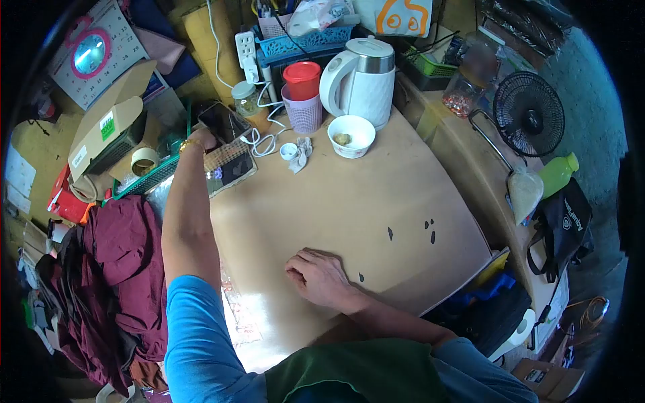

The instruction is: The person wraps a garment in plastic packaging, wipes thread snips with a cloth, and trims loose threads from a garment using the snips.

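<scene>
My left hand (203, 139), with a gold bracelet at the wrist, reaches to the back left of the table. It is over a woven tray (225, 156), beside a dark, phone-like flat object (220, 119). Its fingers are hidden, so any grip is unclear. My right hand (317, 277) rests on the brown tabletop (302, 208) with its fingers curled in, and no object shows in it. A small dark leaf-shaped piece (361, 277) lies close to its wrist. Further right are several similar dark pieces (432, 236).
At the back stand a white kettle (366, 87), a white bowl (353, 138) with a small lump inside, a red tub (302, 80) in a purple basket (304, 111), and a glass jar (247, 99). A black fan (529, 114) is at right. Maroon cloth (131, 269) hangs left.
</scene>
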`<state>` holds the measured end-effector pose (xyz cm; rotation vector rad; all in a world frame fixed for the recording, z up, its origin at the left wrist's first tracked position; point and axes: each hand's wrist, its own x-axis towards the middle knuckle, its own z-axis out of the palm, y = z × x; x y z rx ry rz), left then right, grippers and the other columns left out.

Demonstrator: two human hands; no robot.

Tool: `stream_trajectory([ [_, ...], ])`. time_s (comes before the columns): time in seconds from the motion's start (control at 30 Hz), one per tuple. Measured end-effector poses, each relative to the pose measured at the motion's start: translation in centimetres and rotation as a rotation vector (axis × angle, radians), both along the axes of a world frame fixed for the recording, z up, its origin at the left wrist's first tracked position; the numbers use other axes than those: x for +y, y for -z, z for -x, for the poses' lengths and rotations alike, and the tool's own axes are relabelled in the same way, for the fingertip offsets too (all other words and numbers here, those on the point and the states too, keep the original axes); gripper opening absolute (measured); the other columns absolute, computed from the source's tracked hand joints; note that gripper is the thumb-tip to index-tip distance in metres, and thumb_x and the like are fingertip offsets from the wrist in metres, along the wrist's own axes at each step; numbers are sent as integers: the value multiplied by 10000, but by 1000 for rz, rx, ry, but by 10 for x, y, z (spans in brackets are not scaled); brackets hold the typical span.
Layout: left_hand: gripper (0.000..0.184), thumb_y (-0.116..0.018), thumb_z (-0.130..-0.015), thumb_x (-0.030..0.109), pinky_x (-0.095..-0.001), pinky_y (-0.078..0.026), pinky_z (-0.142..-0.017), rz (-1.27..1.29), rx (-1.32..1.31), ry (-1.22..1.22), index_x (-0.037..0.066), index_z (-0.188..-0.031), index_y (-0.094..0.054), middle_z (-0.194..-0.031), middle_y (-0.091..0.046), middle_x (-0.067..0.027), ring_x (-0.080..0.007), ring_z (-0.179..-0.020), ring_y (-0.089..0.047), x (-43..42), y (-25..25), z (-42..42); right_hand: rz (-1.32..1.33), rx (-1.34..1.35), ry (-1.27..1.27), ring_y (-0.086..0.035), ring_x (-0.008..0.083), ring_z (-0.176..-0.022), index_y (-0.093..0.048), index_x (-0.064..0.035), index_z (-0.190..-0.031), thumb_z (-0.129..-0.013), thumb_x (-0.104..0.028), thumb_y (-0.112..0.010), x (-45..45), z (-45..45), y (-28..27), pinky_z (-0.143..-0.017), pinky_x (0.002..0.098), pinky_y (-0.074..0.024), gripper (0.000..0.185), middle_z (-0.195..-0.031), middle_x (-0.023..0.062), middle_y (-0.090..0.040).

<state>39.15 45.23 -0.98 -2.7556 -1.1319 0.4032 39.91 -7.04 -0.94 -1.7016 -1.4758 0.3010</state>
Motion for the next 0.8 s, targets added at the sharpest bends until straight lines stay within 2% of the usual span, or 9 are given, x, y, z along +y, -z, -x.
stream_trajectory([
  [0.2, 298, -499, -872, 139, -388, -508, -931, -162, -130, -103, 30, -1053, -709, -1162, -655, -176, -311, -1116, -618, -6, 3, 4, -14, 17, -4, -628, 258, -772, -621, -74, -842, -772, -52, -634, 0, 0, -1, -664, 381, -511, 75, -838, 63, -632],
  [0.33, 297, -483, -880, 121, -391, -522, -907, -157, -178, -160, 28, -1052, -706, -1155, -655, -189, -307, -1096, -631, -11, 6, 2, 6, 6, -5, -627, 259, -778, -622, -75, -847, -776, -53, -630, -1, -1, -2, -667, 382, -510, 75, -836, 63, -630],
  [0.4, 302, -496, -878, 125, -399, -520, -915, -73, -192, -174, 23, -1084, -693, -1152, -654, -198, -316, -1082, -638, -24, -7, 4, 39, 40, -22, -620, 275, -852, -594, -62, -846, -810, -72, -605, -2, 0, -5, -732, 399, -508, 39, -860, 84, -628],
  [0.5, 285, -502, -878, 121, -397, -522, -914, -109, -254, -243, 23, -1058, -700, -1132, -661, -202, -317, -1069, -644, -34, -12, 3, 8, 26, -3, -626, 259, -777, -620, -80, -844, -775, -51, -625, -1, 0, -1, -669, 382, -510, 75, -825, 63, -625],
  [0.6, 277, -498, -881, 117, -386, -523, -916, -104, -291, -292, 24, -1044, -701, -1126, -664, -196, -319, -1081, -637, -43, -18, 2, 10, 4, -8, -624, 257, -781, -616, -81, -850, -766, -45, -623, 0, -1, 0, -674, 386, -509, 92, -835, 63, -622],
  [0.8, 308, -560, -838, 98, -393, -517, -925, -117, -283, -171, -3, -1112, -657, -1190, -628, -213, -323, -1132, -606, -19, -4, 8, 43, 26, -18, -622, 252, -812, -615, -87, -855, -761, -48, -614, 0, 0, 0, -691, 389, -507, 101, -856, 61, -618],
])
